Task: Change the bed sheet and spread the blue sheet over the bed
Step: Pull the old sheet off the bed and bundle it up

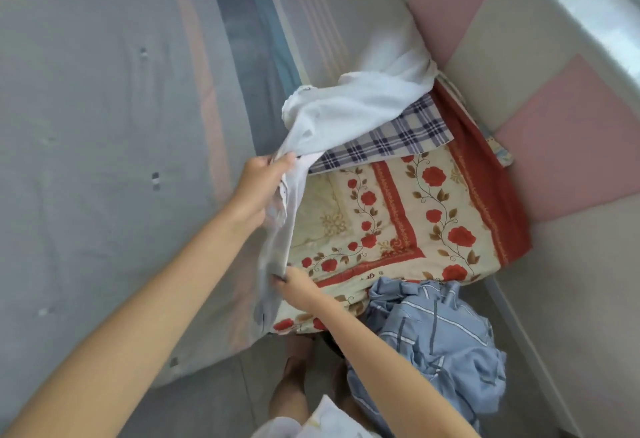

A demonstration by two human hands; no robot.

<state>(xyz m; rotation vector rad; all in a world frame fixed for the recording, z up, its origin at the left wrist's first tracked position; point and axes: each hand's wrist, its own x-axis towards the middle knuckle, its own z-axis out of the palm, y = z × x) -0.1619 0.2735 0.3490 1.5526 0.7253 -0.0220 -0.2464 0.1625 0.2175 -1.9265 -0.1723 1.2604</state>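
A sheer white mosquito net (104,167) hangs over the left side of the bed. My left hand (263,181) grips its bunched edge up high. Lower down, my right hand (294,282) pinches the same edge next to the bed's corner. Where the net is pulled back, a floral quilt (398,223) with red roses shows, covering the mattress. A crumpled blue striped sheet (436,333) lies in a heap at the near right corner of the bed, just right of my right forearm.
A white cloth (363,98) and a plaid folded cloth (391,140) lie at the far end of the quilt. Padded pink and cream wall panels (561,147) line the right side. My legs (294,368) stand on the grey floor below the bed edge.
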